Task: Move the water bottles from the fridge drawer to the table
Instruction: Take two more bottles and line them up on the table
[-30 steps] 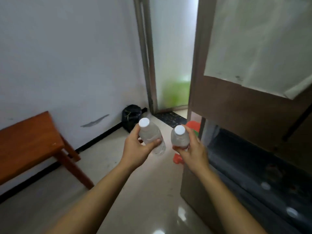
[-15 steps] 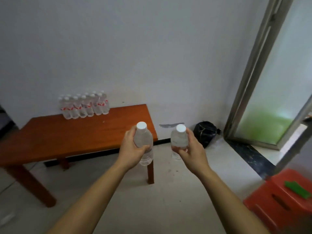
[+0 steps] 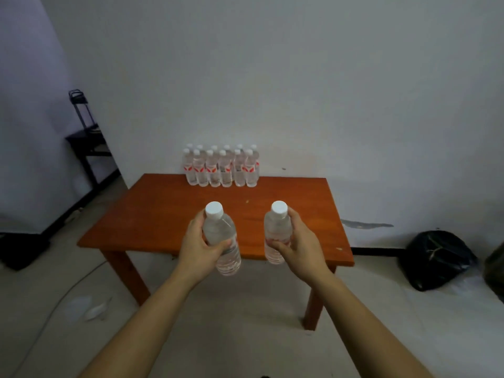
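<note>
Held a water bottle [image 3: 222, 238] in the left hand [image 3: 197, 248], fingers curled round its middle, white cap up, body leaning slightly. Gripped a second bottle [image 3: 275, 233] in the right hand [image 3: 300, 246] the same way, nearly upright. Held both in the air above the near edge of the orange-brown table [image 3: 163, 214], apart from each other. Saw a double row of bottles [image 3: 222, 167] standing at the table's far edge by the white wall [image 3: 300, 77]. Noted a black bag [image 3: 436, 257] on the floor [image 3: 231, 323] to the right and a dark stand [image 3: 84, 137] far left.
</note>
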`<state>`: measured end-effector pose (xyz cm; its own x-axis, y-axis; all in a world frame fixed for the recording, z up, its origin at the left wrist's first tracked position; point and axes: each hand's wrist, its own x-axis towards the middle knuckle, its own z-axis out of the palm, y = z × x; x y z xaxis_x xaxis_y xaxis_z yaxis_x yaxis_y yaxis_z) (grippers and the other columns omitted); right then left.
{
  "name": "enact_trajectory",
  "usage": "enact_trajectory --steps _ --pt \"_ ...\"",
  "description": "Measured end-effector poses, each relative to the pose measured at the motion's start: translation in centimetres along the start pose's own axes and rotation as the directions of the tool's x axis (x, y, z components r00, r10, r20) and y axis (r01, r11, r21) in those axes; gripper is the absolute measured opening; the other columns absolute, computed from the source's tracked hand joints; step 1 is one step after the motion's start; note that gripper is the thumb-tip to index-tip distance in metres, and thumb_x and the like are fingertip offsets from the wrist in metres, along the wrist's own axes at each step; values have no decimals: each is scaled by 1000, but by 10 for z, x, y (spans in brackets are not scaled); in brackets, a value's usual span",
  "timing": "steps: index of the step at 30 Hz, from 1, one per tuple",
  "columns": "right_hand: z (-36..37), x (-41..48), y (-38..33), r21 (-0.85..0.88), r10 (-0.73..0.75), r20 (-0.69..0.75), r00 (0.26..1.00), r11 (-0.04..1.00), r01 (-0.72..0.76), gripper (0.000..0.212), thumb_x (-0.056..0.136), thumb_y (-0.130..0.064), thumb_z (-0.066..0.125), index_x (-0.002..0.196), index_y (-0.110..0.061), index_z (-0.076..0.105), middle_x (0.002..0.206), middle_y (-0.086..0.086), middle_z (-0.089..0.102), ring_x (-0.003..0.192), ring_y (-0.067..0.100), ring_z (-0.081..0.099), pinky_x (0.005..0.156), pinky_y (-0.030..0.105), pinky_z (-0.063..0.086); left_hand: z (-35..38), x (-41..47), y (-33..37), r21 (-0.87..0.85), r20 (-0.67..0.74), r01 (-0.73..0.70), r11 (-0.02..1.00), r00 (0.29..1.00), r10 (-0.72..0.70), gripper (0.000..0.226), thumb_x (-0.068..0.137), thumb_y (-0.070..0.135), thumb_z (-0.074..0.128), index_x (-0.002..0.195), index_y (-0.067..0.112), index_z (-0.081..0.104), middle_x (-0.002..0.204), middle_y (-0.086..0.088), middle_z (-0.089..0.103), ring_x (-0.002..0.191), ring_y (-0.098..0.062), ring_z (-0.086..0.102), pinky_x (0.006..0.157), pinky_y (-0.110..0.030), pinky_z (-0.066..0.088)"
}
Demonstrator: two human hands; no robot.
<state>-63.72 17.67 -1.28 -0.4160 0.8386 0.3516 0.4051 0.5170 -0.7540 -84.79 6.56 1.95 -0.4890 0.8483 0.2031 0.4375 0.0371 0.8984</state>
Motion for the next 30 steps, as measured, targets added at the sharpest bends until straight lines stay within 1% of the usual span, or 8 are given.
enact_trajectory --steps 4,8,13,14,17,19,25,30 --pt "44 89 24 27 -35 20 999 999 35 83 81 -34 80 147 -41 30 141 -14 54 126 12 54 99 33 51 0 88 -25 45 -52 -1 999 999 3 73 71 18 86 132 33 48 126 6 55 116 -12 56 97 -46 52" --pt "74 180 38 43 -45 63 997 998 42 83 80 -31 81 146 -41 32 141 -11 54 128 15 54 99 37 52 -4 173 -33 88 -78 20 996 997 -13 78 73 14 86 135 34 44 129 4 43 119 -12 48 101 -40 48" --pt "113 277 44 21 -87 101 991 996 85 83 79 -30 83 145 -38 33 143 -7 54 129 18 54 98 36 52 -20 266 -54 109 -124 51 993 992 -38 80 72 12 85 140 27 46 126 9 49 118 -14 52 84 -24 48" --pt "121 292 43 16 -94 116 989 996 92 83 79 -30 83 145 -37 33 143 -6 54 128 18 54 98 37 53 -25 281 -60 127 -126 50 991 991 -34 81 72 13 85 140 28 46 125 11 50 118 -15 53 85 -25 49" --pt "146 335 42 21 -100 160 982 995 98 85 78 -33 83 145 -36 31 140 -3 57 125 19 57 96 41 55 -38 327 -80 204 -139 18 979 990 10 81 70 16 87 140 30 48 124 12 53 119 -17 53 97 -43 50" --pt "166 359 45 17 -91 175 980 996 89 86 78 -36 82 146 -36 30 140 -3 57 126 20 57 96 44 55 -45 356 -95 212 -138 11 977 990 18 80 70 15 87 139 29 49 121 11 53 117 -18 53 97 -45 50" --pt "233 423 58 -69 9 185 983 998 4 88 77 -38 82 147 -34 30 141 -2 57 122 21 59 94 43 56 -61 450 -159 174 -38 -7 985 999 13 77 71 11 85 139 24 50 124 5 55 116 -14 53 92 -31 47" --pt "293 471 63 -161 178 129 976 974 -156 88 74 -33 86 144 -31 34 138 -1 60 122 24 60 95 45 55 -79 528 -228 187 133 -41 982 991 16 73 69 16 87 134 25 56 120 11 55 116 -17 56 97 -43 51"
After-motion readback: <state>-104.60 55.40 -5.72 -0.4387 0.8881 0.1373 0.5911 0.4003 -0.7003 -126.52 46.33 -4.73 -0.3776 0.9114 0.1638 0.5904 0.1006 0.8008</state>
